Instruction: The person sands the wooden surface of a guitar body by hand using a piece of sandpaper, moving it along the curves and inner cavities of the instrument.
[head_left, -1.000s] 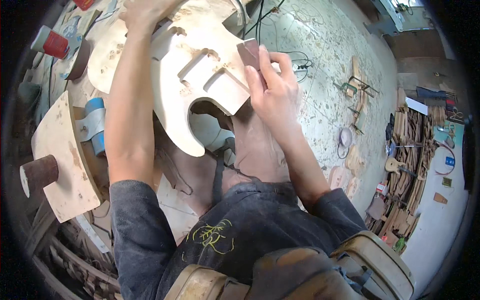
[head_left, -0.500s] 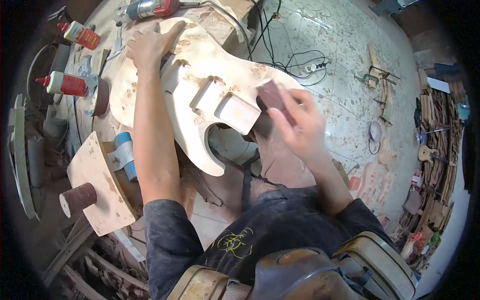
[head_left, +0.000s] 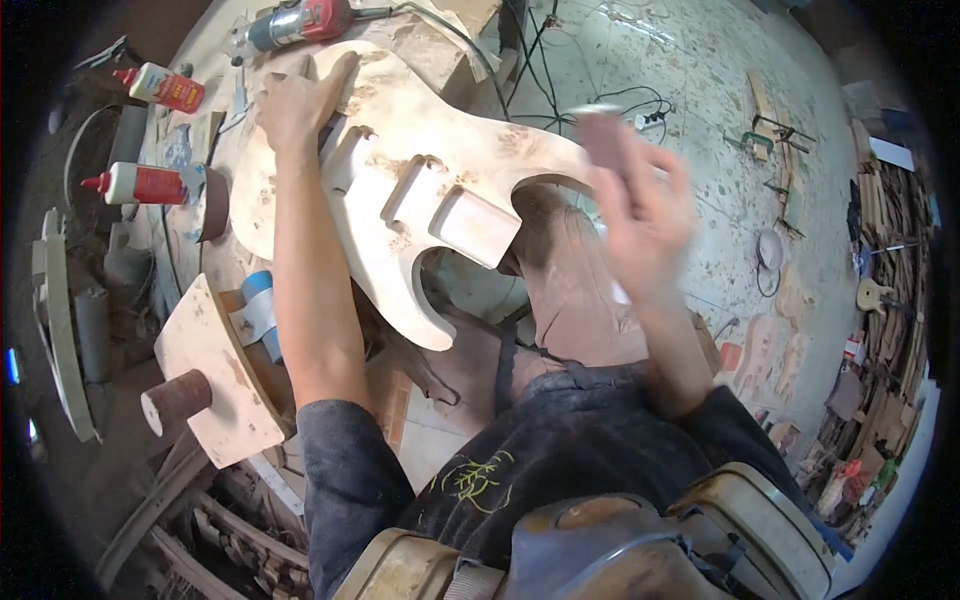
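While a speckled floor [head_left: 690, 75] spreads away to the right, a cluttered worktop [head_left: 213, 62] carries much of a pale wooden guitar body [head_left: 440, 135], its horns [head_left: 425, 325] jutting out above the worker's legs [head_left: 575, 285]. Shaping looks well advanced: the outline and several recesses [head_left: 470, 222] are cut, yet the wood is bare, and no finish or fittings show on it; how smooth its edges are is too small to tell. Beyond the body sits a red-and-grey power tool [head_left: 295, 25]. Of the hands, the left hand [head_left: 298, 112] rests spread on the body's far part, thumb outstretched, though whether its fingertips hook the rim is unclear. The right hand [head_left: 650, 225], blurred, has thumb and fingers closed around a brown block. At left are two red-labelled bottles [head_left: 145, 184]. Smallest, the block [head_left: 612, 155] is at the right-hand horn's tip, contact uncertain.
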